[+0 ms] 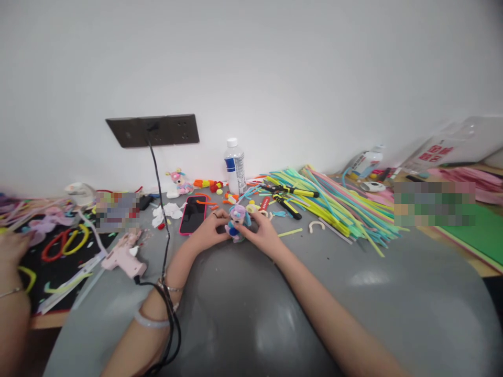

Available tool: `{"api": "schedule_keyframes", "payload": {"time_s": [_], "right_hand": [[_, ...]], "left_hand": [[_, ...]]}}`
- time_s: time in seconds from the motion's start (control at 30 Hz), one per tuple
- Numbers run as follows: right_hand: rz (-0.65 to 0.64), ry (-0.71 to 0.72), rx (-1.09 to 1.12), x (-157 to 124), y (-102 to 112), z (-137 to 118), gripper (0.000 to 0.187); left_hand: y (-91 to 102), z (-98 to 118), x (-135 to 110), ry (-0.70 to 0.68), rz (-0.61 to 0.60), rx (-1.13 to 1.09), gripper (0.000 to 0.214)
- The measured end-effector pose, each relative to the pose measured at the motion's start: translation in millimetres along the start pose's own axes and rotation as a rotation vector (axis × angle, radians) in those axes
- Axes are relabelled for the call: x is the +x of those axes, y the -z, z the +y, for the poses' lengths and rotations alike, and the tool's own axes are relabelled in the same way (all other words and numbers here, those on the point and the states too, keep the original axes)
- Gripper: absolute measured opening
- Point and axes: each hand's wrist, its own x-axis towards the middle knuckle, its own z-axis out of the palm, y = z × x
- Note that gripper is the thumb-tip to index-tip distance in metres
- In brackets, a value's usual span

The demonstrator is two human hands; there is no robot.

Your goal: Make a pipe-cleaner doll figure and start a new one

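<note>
A small pipe-cleaner doll (238,215) in pink, lilac and blue stands upright on the grey table (243,293), held between both hands. My left hand (214,228) grips it from the left, fingers curled round its lower side. From the right, my right hand (261,230) closes on it, with the thumb across its front. Just left of the hands lies a phone (193,215) with a pink edge. Yellow-and-black pliers (288,196) rest beyond my right hand. A similar pink doll (181,182) sits by the wall.
A pink glue gun (124,256) lies on the left; its black cable (167,262) crosses my left forearm. A bottle (234,167) stands at the wall. Many coloured pipe cleaners (346,209) spread to the right. Another person's arm (13,293) is at the far left, beside a black mat (43,272).
</note>
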Motion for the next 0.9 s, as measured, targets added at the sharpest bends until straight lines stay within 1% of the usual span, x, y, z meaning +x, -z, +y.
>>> {"api": "schedule_keyframes", "payload": {"time_s": [0.1, 0.2, 0.3, 0.37, 0.47, 0.6, 0.73, 0.9], "right_hand": [[0.013, -0.032, 0.024, 2.8, -2.6, 1.2, 0.027], [0.020, -0.045, 0.021, 4.0, -1.8, 4.3, 0.028], [0.021, -0.048, 0.024, 4.3, 0.1, 8.6, 0.031], [0.001, -0.060, 0.020, 4.3, 1.4, 11.3, 0.031], [-0.044, -0.053, 0.022, 4.1, 2.8, 13.3, 0.031], [-0.060, -0.033, -0.007, 3.4, 3.3, 11.5, 0.030], [-0.065, -0.073, -0.032, 3.0, 3.5, 10.3, 0.029], [-0.054, -0.104, 0.044, 2.0, 1.8, 13.8, 0.029]], "left_hand": [[-0.8, -0.3, -0.3, 0.000, -0.011, 0.022, 0.014], [0.3, 2.0, -2.0, 0.013, -0.021, 0.038, 0.015], [4.2, 5.8, -6.0, 0.013, -0.036, 0.034, 0.022], [7.5, 7.0, -8.9, 0.026, -0.033, 0.014, 0.030], [11.7, 5.1, -11.5, 0.097, 0.027, -0.022, 0.046], [15.0, 0.0, -12.1, 0.173, 0.130, -0.030, 0.049], [15.1, 0.0, -12.9, 0.163, 0.143, -0.023, 0.048], [12.5, 0.9, -12.8, 0.133, 0.146, -0.016, 0.047]]}}
